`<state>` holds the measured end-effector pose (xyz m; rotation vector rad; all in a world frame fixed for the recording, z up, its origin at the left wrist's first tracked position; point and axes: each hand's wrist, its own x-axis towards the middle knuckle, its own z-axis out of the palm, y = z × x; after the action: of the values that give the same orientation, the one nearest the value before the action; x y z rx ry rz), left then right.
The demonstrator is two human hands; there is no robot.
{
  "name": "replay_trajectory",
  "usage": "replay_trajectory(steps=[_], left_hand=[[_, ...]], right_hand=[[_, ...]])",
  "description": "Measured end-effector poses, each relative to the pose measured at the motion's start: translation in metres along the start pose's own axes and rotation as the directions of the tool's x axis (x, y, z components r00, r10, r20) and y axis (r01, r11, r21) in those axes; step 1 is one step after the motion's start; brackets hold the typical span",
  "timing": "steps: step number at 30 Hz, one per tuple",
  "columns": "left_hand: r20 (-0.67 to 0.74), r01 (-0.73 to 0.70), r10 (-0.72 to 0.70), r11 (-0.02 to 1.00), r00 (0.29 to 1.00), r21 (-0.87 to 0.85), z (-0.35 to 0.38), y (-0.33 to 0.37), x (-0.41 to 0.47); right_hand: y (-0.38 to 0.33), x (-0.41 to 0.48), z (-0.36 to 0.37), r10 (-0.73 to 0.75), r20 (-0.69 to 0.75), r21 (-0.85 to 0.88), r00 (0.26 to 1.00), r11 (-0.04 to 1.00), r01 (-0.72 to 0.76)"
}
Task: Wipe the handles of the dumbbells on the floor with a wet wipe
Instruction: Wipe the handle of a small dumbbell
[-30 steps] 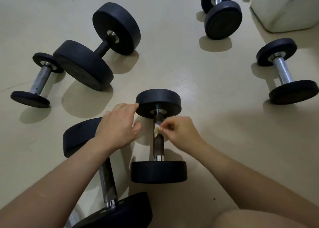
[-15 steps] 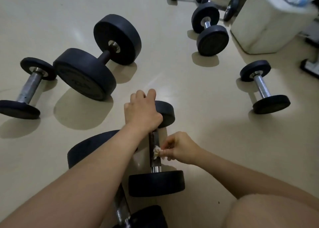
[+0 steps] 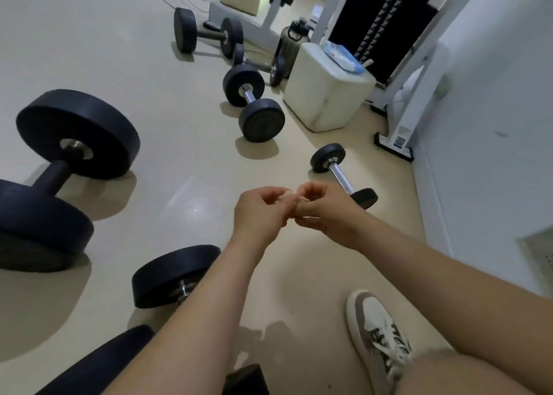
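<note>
a person's left hand (image 3: 260, 212) and right hand (image 3: 327, 215) meet in the centre of the frame above the beige floor (image 3: 191, 101). their fingers are curled, and both pinch a small pale wet wipe (image 3: 286, 197), mostly hidden between the fingertips. just right of them lies a small chrome-handled dumbbell (image 3: 341, 177), its near plate partly behind the right hand. a large black dumbbell (image 3: 74, 134) is cut off by the left edge. at lower centre, the left forearm covers the handle of a third dumbbell (image 3: 173, 275). a dark plate (image 3: 98, 361) is cropped at the bottom edge. upper right, a pack of wipes (image 3: 344, 56) sits on a white box (image 3: 326, 95), its label too blurred to read. a qr code sticker (image 3: 399, 141) on a white machine base (image 3: 402, 125) cannot be read.
</note>
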<state>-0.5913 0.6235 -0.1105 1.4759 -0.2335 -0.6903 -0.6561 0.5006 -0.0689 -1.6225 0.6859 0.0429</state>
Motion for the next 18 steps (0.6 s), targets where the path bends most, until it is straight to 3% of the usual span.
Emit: replay_trajectory(steps=[4, 7, 12, 15, 18], left_hand=[[-0.013, -0.011, 0.010, 0.999, 1.000, -0.050, 0.011, -0.002, 0.021], [-0.025, 0.021, -0.019, 0.998, 1.000, 0.052, 0.029, 0.005, 0.033], [-0.001, 0.030, -0.031, 0.958, 1.000, 0.285, 0.062, 0.008, 0.051], [0.016, 0.039, -0.052, 0.893, 0.999, 0.449, 0.083, 0.004, 0.063], [0.089, 0.010, -0.087, 0.771, 0.992, 0.637, 0.112, 0.000, 0.083]], right_hand=[[0.014, 0.025, -0.029, 0.022, 0.158, 0.226, 0.987, 0.972, -0.058], [0.020, 0.046, -0.050, 0.055, 0.226, 0.408, 0.973, 0.901, -0.146], [0.029, 0.080, -0.090, 0.081, 0.277, 0.489, 0.958, 0.846, -0.212], [0.038, 0.098, -0.121, 0.059, 0.247, 0.534, 0.967, 0.825, -0.187], [0.042, 0.122, -0.164, 0.029, 0.076, 0.422, 0.997, 0.905, -0.058]])
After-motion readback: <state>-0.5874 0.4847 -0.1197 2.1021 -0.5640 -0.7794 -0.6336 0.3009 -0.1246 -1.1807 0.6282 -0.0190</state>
